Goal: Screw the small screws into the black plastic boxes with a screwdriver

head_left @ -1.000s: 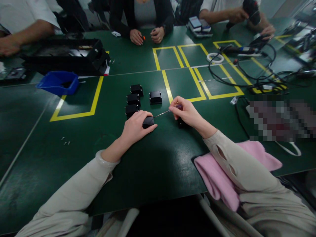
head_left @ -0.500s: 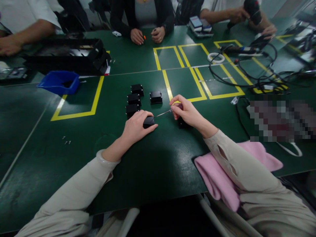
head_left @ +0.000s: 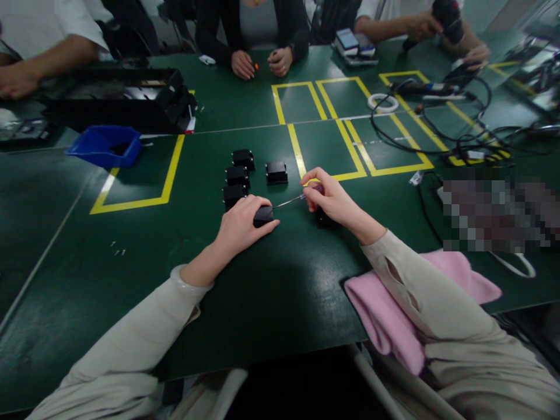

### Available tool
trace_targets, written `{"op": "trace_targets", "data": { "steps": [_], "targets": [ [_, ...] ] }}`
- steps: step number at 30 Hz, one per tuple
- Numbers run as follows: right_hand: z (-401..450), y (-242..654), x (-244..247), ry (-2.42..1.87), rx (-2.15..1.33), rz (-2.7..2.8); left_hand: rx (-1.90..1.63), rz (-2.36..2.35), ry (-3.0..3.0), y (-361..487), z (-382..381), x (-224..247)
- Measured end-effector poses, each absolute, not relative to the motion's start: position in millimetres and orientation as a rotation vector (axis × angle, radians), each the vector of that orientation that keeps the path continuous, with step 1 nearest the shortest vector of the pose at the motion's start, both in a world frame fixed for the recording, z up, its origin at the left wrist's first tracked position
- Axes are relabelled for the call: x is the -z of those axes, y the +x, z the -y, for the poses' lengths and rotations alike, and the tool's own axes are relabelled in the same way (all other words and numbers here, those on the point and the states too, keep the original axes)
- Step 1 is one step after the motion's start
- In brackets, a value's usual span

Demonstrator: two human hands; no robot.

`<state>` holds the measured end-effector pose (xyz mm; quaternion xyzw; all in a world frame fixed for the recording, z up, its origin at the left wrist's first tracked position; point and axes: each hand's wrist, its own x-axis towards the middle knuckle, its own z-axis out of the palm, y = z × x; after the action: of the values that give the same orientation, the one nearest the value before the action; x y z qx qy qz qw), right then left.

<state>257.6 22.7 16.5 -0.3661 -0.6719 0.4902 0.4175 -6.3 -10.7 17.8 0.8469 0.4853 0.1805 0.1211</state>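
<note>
My left hand (head_left: pixel 241 227) grips a small black box (head_left: pixel 263 216) on the green table. In my right hand (head_left: pixel 326 195) is a screwdriver (head_left: pixel 289 203), its thin metal shaft reaching left to the box's upper edge. Beyond my left hand, three similar black boxes (head_left: pixel 236 175) stand in a column, and another black box (head_left: pixel 276 172) sits to their right. One more dark block (head_left: pixel 326 219) is partly hidden beneath my right hand. Several tiny screws (head_left: pixel 117 252) lie on the table at the left.
A blue bin (head_left: pixel 105 146) and black trays (head_left: pixel 118 96) stand at the back left. Near my right forearm lies a pink cloth (head_left: pixel 394 309). Black cables (head_left: pixel 459 140) and a white ring (head_left: pixel 382 103) are at the right. People's hands (head_left: pixel 262 63) rest across the table.
</note>
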Motion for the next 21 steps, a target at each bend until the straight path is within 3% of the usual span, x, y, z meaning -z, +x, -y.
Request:
{"op": "trace_targets", "data": {
  "steps": [21],
  "targets": [
    [-22.3, 257.2, -17.1, -0.927, -1.228, 1.662, -0.515, -1.431, 2.461, -4.8, 11.5, -20.5]
  ]
}}
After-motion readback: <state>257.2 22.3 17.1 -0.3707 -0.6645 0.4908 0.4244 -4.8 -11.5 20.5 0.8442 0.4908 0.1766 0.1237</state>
